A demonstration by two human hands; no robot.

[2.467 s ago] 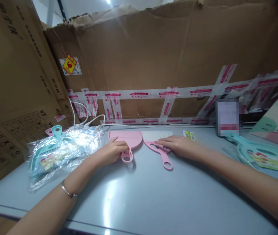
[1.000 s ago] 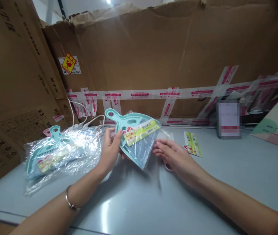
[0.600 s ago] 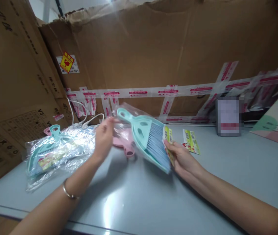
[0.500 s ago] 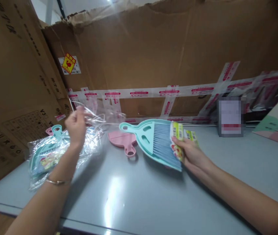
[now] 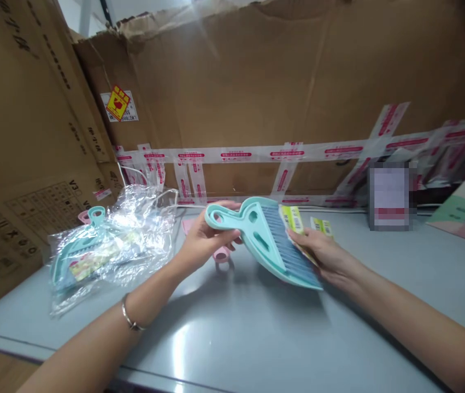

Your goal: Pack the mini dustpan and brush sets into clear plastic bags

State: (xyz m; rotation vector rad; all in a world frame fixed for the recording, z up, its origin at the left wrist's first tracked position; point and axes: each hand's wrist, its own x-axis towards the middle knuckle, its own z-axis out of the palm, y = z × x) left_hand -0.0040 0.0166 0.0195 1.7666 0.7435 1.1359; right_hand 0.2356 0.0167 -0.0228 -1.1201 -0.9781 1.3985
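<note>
A turquoise brush (image 5: 264,222) with blue-grey bristles lies nested in a matching dustpan (image 5: 281,275), held tilted above the table. My left hand (image 5: 205,237) is closed around the handle end of the set. At the bristle end, my right hand (image 5: 333,255) pinches the edge with its yellow-green printed label (image 5: 292,218). Behind my left hand, a pink handled piece (image 5: 221,254) lies on the table, mostly hidden. To the left, a turquoise dustpan set in clear plastic (image 5: 87,254) rests with a pink loop handle (image 5: 84,217) next to it.
Crumpled clear plastic (image 5: 137,218) lies on the wrapped set. A large taped cardboard box (image 5: 232,82) walls off the back, another box (image 5: 31,164) the left. A blurred-out upright object (image 5: 390,196) stands back right. Another yellow-green label (image 5: 321,226) shows beyond my right hand.
My left hand has let go of the clear plastic at the left and moved right onto the set's handle. The set has tilted slightly, and the plastic has dropped onto the wrapped set.
</note>
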